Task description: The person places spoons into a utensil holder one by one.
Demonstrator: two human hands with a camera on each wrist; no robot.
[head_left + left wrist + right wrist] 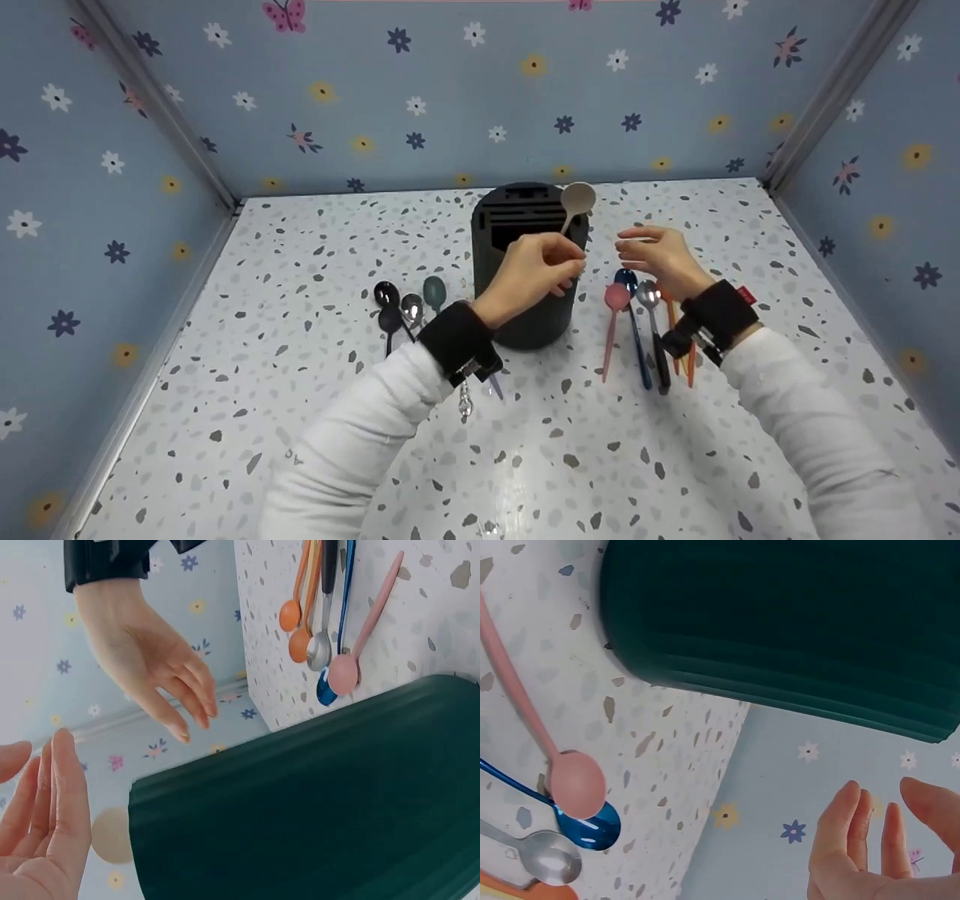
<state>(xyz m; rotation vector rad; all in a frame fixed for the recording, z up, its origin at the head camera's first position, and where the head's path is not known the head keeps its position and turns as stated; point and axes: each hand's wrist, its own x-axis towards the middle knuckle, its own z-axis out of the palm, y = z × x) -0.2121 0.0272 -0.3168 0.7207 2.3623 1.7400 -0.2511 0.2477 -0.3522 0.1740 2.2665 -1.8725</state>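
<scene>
A dark green ribbed utensil holder (pixel 529 322) with a slotted top stands upright on the table. A beige spoon (pixel 578 198) sticks up at its right side, bowl uppermost; the lower handle is hidden. Over the holder's front top edge is my left hand (pixel 531 271), its fingers extended and the thumb apart in the left wrist view, with nothing gripped. To the right of the holder my right hand (pixel 660 259) hovers with loosely bent fingers and nothing in it. Beneath it lie a pink spoon (pixel 616 297), a blue spoon (pixel 625 280), a black-handled silver spoon (pixel 648 294) and orange spoons (pixel 298 645).
Left of the holder lie a black spoon (pixel 386 293), a dark spoon (pixel 389 319), a silver spoon (pixel 412 307) and a green spoon (pixel 434 291), partly covered by my left forearm. Flower-patterned walls (pixel 450 97) enclose the speckled table (pixel 262 300) at the back and sides.
</scene>
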